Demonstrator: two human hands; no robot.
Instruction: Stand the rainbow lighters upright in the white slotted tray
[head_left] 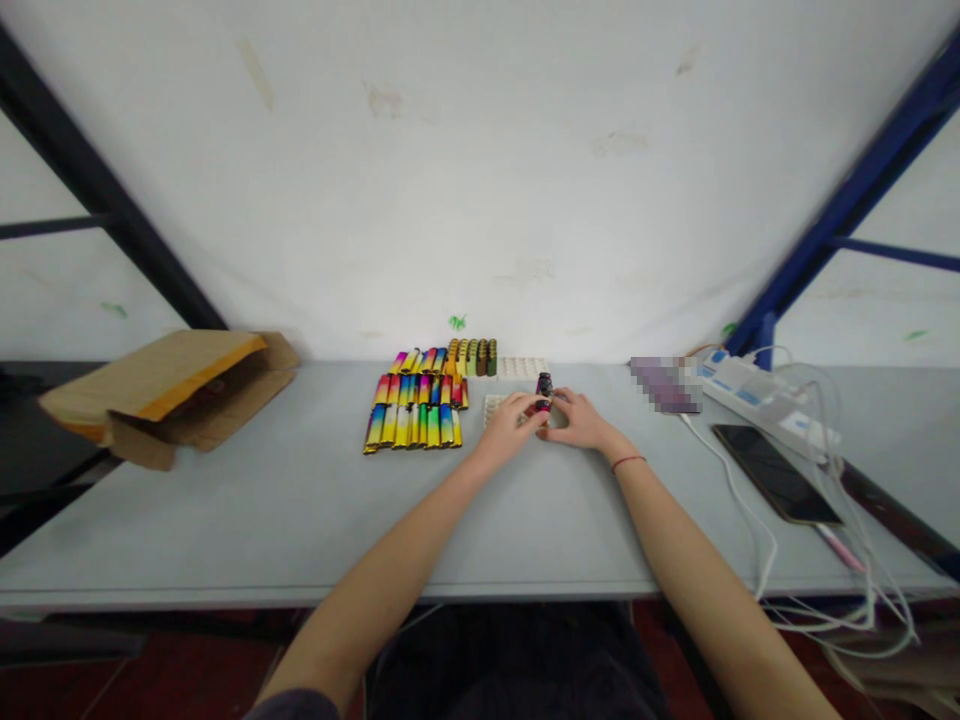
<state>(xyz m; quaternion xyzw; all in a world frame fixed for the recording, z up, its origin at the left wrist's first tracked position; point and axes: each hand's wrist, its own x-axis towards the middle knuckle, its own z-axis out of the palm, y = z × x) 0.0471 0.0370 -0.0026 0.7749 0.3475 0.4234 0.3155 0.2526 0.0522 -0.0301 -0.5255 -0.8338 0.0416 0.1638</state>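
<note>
My left hand (511,428) and my right hand (579,420) meet above the white holed tray (492,404). Between their fingertips stand small, shiny dark pieces with red (544,382), lighter-like in shape; fingers hide their lower parts. Both hands are closed around these pieces, thumbs on the near side. Left of the hands lie rows of slim, glossy multicoloured lighters (414,426). Behind them, a block of upright gold-topped green and brown pieces (472,358) stands near the wall. A second white holed tray (523,368) lies just behind my hands.
An open cardboard box (172,385) rests at the left of the grey table (300,530). To the right are a pixelated purple item (666,386), a black phone (776,472), a white power strip (765,405) and tangled white cables (739,480). The wall closes off the back.
</note>
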